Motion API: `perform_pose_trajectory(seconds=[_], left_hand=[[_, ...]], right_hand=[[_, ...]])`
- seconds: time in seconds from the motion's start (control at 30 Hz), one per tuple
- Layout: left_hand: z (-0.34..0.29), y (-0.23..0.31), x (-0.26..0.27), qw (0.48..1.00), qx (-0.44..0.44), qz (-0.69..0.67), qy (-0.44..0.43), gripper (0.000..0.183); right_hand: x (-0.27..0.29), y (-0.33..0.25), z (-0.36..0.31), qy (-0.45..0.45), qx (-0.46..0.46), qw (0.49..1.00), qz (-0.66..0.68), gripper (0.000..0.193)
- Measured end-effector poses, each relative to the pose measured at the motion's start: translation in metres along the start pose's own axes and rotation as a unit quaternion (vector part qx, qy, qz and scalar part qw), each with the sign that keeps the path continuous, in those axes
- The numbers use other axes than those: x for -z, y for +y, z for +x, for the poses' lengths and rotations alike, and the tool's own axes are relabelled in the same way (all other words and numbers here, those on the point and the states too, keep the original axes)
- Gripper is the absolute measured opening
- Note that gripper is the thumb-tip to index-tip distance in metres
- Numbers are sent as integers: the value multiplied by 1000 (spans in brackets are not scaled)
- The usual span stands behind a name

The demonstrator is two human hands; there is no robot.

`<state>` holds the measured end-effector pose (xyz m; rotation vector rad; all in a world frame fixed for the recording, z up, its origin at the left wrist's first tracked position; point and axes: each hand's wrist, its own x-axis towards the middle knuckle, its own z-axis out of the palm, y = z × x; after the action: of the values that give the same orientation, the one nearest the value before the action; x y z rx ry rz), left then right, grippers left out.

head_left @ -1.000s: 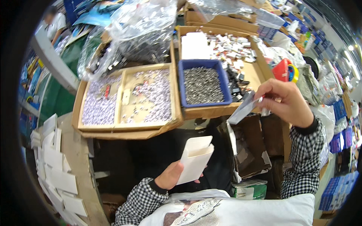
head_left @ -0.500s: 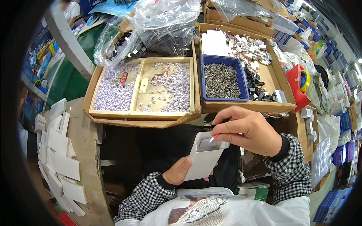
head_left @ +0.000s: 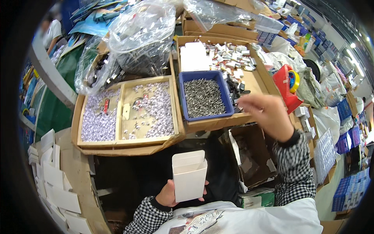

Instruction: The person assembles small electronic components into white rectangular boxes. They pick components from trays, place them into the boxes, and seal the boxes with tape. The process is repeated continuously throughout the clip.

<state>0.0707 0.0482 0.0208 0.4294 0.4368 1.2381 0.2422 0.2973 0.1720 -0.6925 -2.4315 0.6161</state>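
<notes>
Three open cartons stand around the person. The left carton [head_left: 128, 150] and the right carton [head_left: 265, 91] sit side by side in front; the third carton [head_left: 255, 144] is lower, below the right one. Along the left, a counter [head_left: 80, 158] carries a pile of white boxes [head_left: 54, 175], overlapping too much to count. One clear plastic bag [head_left: 142, 29] lies bunched over the back of the left carton.

In front of the bag is one wooden tray [head_left: 128, 142] with two compartments, each scattered with uncountable pale pieces [head_left: 100, 126]. The right carton bears one blue bin [head_left: 227, 93], full of small metal pieces [head_left: 204, 97]. Just beyond that carton's right side is one red tape dispenser [head_left: 282, 84] with one yellow roll [head_left: 296, 82].

Two hands are in view. The right hand [head_left: 269, 117] is over the front edge of the right carton, near a few black pieces [head_left: 235, 86]; its fingers are bent close together, but motion blurs them, so whether they grip anything cannot be told. The left hand [head_left: 167, 194] holds one white box [head_left: 189, 185] in front of the person's body, nearly upright, its fingers closed around the sides, its top open and one flap raised.
</notes>
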Motion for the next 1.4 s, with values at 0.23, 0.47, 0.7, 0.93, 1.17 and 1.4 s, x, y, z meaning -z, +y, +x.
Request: perform_pose_trajectory(seconds=[0.23,0.47,0.7,0.93,1.17,1.4], left_hand=[[7,-1,-1,999,23,34,13,104],[17,-1,-1,997,58,38,27,106],[22,1,-2,997,75,5,29,111],[20,-11,6,998,56,-37,6,101],[30,-34,20,999,2,25,-45,80],[18,-31,17,996,-86,34,-19,82]], right_hand=[[32,103,34,-182,-20,954,-235,15],[19,116,49,-161,0,938,-306,23],[8,113,60,-184,-1,948,-258,29],[8,121,62,-234,81,914,-321,17],[-7,145,72,-215,152,906,-331,10],[-5,231,71,-129,127,859,-479,11]])
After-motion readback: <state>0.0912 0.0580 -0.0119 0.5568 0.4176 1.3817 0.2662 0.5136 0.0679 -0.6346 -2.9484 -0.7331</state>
